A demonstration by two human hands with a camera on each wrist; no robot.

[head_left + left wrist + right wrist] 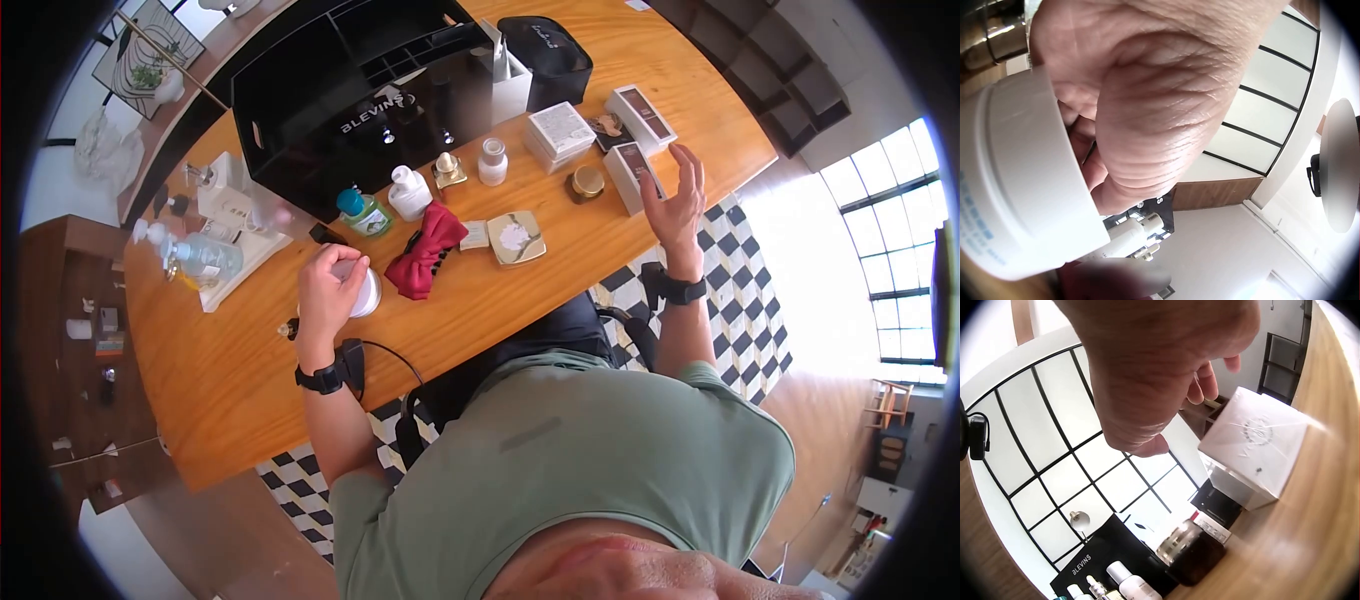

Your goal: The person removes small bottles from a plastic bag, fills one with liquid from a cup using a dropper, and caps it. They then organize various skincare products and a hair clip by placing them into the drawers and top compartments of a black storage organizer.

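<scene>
My left hand (327, 292) grips a round white jar (370, 296) at the table's near left, thumb and curled fingers over its lid end. In the left wrist view the jar (1029, 181) fills the left side, with blue print on its wall. A dark red fabric bow (430, 252) lies just right of it. My right hand (677, 212) hovers with fingers spread and holds nothing. Close by it stands an upright pale box (625, 172); the right wrist view shows the box (1257, 440) below the fingers. A gold-lidded jar (585, 182) sits beside that box.
A black organizer case (350, 100) stands at the back. Before it are a green-liquid bottle (366, 216), white bottles (408, 192) and a gold compact (517, 238). White boxes (560, 135) and a black pouch (545, 62) are right; pump bottles (208, 258) stand far left.
</scene>
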